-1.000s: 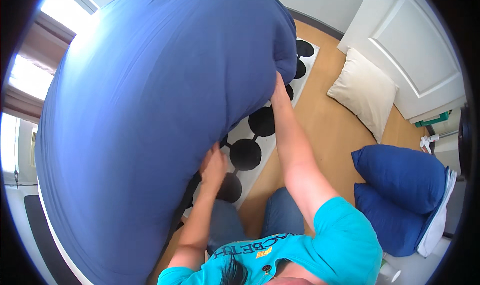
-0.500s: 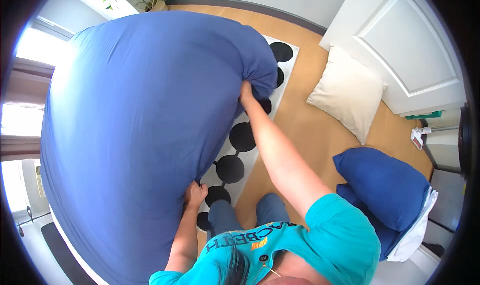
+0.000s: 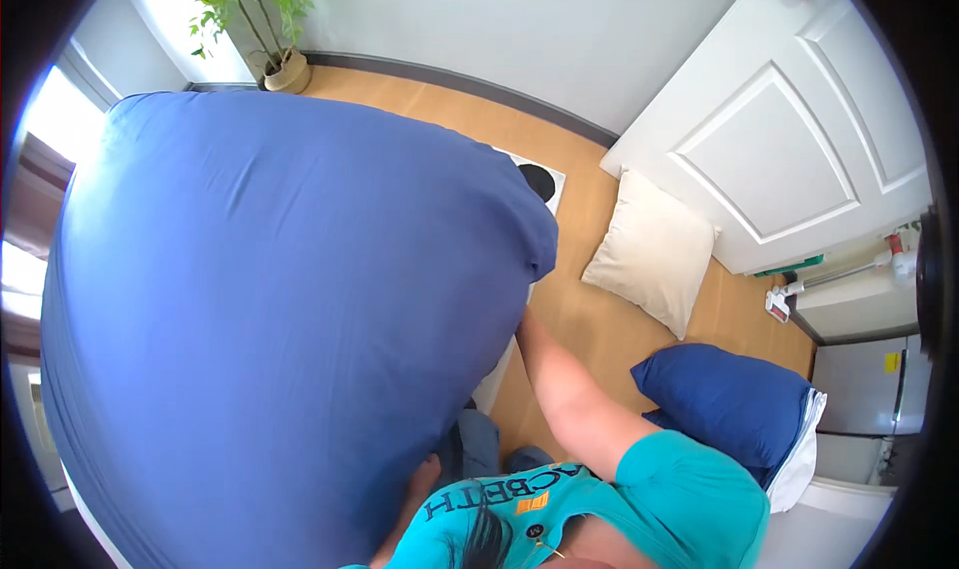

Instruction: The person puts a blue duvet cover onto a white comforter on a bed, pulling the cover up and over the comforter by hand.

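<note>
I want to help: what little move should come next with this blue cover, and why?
Maybe tug the blue cover down at its right corner: cloth bulges out over the spotted rug there, and the right forearm reaches the edge nearby, its hand hidden.

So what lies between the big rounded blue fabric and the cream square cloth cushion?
In the head view, tan wooden floor lies between them, with part of a black-and-white rug showing along the edge of the blue fabric.

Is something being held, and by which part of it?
It cannot be told: the left hand, mostly hidden, is at the right edge of the blue cloth, and the right hand is out of sight behind that edge.
</note>
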Demonstrator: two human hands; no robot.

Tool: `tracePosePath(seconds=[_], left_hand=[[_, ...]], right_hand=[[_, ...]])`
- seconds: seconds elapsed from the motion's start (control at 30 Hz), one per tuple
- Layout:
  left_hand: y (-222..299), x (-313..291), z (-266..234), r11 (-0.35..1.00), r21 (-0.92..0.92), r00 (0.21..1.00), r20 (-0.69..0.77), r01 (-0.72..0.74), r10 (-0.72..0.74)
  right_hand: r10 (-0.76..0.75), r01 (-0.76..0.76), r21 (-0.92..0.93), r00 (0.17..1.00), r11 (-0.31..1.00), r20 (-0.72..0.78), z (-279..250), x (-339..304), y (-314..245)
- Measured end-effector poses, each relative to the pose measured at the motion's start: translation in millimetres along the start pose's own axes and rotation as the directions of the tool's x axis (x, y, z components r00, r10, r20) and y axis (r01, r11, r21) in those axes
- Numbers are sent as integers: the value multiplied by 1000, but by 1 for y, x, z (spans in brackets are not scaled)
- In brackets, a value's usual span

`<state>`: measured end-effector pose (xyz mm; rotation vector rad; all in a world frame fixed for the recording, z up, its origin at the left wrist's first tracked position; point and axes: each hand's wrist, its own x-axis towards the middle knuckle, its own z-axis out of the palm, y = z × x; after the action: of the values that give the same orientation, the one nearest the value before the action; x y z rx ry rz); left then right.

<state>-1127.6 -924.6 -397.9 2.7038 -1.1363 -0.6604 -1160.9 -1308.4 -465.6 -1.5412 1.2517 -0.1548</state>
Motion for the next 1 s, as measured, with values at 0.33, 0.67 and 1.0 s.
tracePosePath(seconds=[0.33, 0.67, 1.0], left_hand=[[-34, 48, -54, 998, -61, 992, 126, 15, -7], [-27, 60, -52, 992, -75, 990, 109, 98, -90], [-9, 13, 6, 971, -164, 984, 56, 174, -167]], right_hand=[[102, -93, 161, 994, 983, -47, 13, 8, -23], [156, -160, 543, 986, 824, 54, 1, 26, -42], [-3, -221, 867, 969, 446, 249, -1, 59, -29]])
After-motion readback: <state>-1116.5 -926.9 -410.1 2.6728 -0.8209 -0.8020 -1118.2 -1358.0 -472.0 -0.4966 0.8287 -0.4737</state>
